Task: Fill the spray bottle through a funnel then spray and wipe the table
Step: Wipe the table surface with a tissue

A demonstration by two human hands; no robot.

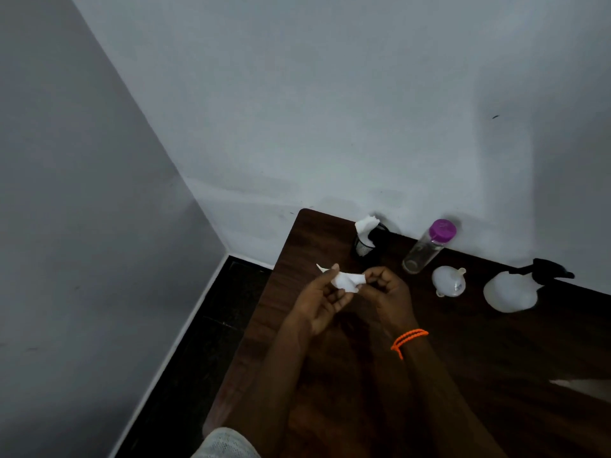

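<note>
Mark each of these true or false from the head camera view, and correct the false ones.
1. Both hands hold a piece of white tissue above the table. True: the left hand and right hand pinch it between them.
2. The clear bottle has a green cap. False: its cap is purple.
3. The funnel sits in the neck of the spray bottle. False: the funnel lies on the table, apart from the spray bottle.
4. A black mesh cup near the wall holds white tissue. True.
5. An orange band is on the left wrist. False: it is on the right wrist.
</note>
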